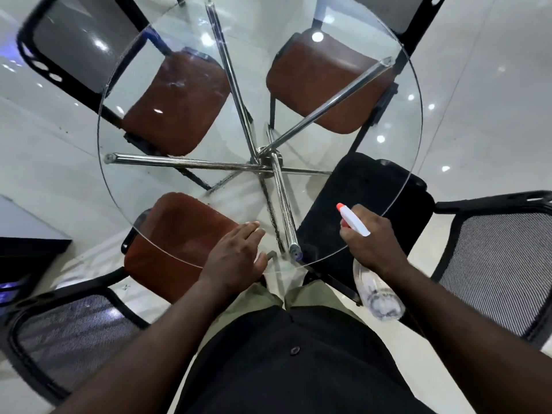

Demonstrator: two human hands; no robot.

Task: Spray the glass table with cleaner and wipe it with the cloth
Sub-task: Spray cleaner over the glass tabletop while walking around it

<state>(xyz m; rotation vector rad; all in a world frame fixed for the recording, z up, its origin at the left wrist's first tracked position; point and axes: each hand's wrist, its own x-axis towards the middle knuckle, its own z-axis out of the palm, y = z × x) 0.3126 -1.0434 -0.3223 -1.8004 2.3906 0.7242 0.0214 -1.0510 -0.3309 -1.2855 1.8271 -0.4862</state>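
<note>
A round glass table on crossed chrome legs fills the middle of the view. My right hand grips a clear spray bottle with a white trigger head and an orange nozzle. The nozzle points up and to the left over the table's near right edge. My left hand lies flat on the glass at the near edge, fingers straight and holding nothing. No cloth is in view.
Chairs ring the table: two with brown seats at the back, one brown seat at the near left, and a black seat at the near right. Mesh chair backs stand close on both sides. The floor is glossy white tile.
</note>
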